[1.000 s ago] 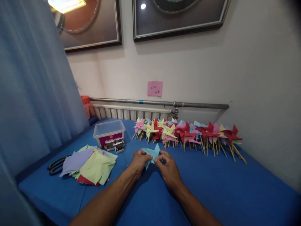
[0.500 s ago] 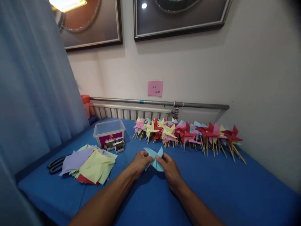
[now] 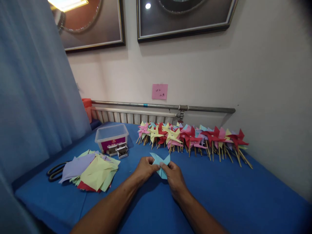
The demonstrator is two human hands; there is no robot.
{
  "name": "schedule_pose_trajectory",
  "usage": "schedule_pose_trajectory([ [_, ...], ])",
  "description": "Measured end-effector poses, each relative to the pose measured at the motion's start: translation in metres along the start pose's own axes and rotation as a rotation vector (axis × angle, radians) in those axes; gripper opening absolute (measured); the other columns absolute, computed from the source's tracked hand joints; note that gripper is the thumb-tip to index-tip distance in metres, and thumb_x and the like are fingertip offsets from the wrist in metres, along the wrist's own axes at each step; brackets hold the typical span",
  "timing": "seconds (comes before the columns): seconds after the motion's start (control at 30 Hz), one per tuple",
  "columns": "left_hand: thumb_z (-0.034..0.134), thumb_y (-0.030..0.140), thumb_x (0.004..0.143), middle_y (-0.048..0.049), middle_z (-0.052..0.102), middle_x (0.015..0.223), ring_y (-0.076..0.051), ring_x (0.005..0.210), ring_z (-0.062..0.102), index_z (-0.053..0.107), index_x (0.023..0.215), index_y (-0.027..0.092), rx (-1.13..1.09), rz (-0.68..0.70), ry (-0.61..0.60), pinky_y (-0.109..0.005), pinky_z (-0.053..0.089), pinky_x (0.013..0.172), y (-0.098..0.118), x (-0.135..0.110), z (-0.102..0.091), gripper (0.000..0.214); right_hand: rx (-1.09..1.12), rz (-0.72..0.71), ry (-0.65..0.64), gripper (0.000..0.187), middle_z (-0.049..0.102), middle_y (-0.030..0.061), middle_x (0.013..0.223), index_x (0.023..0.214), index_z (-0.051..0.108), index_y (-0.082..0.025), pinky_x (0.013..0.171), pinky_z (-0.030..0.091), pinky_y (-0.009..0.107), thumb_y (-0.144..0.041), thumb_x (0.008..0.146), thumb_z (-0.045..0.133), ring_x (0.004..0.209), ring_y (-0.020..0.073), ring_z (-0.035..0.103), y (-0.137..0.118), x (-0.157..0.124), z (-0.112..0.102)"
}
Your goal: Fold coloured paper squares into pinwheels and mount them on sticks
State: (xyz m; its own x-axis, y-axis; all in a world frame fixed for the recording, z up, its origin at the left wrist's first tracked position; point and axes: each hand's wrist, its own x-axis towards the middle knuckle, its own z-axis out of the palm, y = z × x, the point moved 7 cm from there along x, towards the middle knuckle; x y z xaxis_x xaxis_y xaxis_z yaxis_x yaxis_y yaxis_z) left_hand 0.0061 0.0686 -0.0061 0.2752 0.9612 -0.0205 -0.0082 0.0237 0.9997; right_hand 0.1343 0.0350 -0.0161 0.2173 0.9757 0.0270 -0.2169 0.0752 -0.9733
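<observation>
A light blue paper pinwheel head is between my two hands, just above the blue cloth, with two points sticking up and no stick visible on it. My left hand pinches its left side, thumb on the front. On the right side, my right hand is closed on the paper, its thumb pressing near the middle. Both thumbs almost meet there, and the fingers behind the paper are hidden. Beyond my hands lie finished pinwheels on wooden sticks, in red, yellow, pink, blue and purple.
To the left, a pile of cut paper sheets lies beside black-handled scissors. Small open boxes stand before a clear plastic tub. A metal pipe runs along the wall; a blue curtain hangs at left.
My hands have drawn slightly closer together, and the blue paper's lower corners have folded inward, so it looks narrower. The whole view has shifted a little.
</observation>
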Motion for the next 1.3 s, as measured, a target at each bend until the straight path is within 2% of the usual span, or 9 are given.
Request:
schedule_pose_trajectory([
  [0.33, 0.071, 0.034, 0.062, 0.0033, 0.051, 0.051, -0.009, 0.048, 0.038, 0.054, 0.057, 0.018, 0.019, 0.025, 0.003, -0.025, 0.024, 0.05, 0.0001, -0.0009, 0.0013, 0.024, 0.073, 0.037, 0.026, 0.036, 0.08, 0.0056, 0.084, 0.091, 0.079, -0.018, 0.058, 0.047, 0.029, -0.043, 0.065, 0.082, 0.066, 0.0205, 0.067, 0.0034, -0.0002, -0.002],
  [0.63, 0.079, 0.038, 0.061, 0.0044, 0.05, 0.056, -0.009, 0.053, 0.039, 0.053, 0.06, 0.018, 0.012, 0.061, -0.003, -0.024, 0.027, 0.052, -0.0043, 0.0024, 0.0013, 0.032, 0.036, 0.021, 0.02, 0.031, 0.079, 0.0042, 0.082, 0.089, 0.079, -0.018, 0.059, 0.047, 0.028, -0.04, 0.066, 0.081, 0.065, 0.0195, 0.065, 0.0056, 0.0008, -0.0033],
  [0.93, 0.072, 0.031, 0.065, 0.0042, 0.051, 0.054, -0.009, 0.051, 0.039, 0.057, 0.061, 0.017, 0.022, 0.068, -0.004, -0.024, 0.026, 0.052, -0.0005, 0.0, 0.0018, 0.021, 0.04, 0.032, 0.028, 0.035, 0.078, 0.0036, 0.079, 0.091, 0.078, -0.018, 0.057, 0.044, 0.027, -0.045, 0.068, 0.08, 0.062, 0.0181, 0.063, 0.0055, -0.0003, -0.0029],
  [1.3, 0.073, 0.029, 0.066, 0.0044, 0.05, 0.052, -0.009, 0.049, 0.038, 0.056, 0.059, 0.018, 0.015, 0.036, 0.042, -0.024, 0.025, 0.051, -0.0025, 0.001, 0.0016, 0.022, 0.04, 0.014, 0.011, 0.036, 0.077, 0.0033, 0.077, 0.09, 0.078, -0.018, 0.059, 0.047, 0.028, -0.048, 0.069, 0.08, 0.064, 0.0195, 0.065, 0.0082, 0.0007, -0.0042],
])
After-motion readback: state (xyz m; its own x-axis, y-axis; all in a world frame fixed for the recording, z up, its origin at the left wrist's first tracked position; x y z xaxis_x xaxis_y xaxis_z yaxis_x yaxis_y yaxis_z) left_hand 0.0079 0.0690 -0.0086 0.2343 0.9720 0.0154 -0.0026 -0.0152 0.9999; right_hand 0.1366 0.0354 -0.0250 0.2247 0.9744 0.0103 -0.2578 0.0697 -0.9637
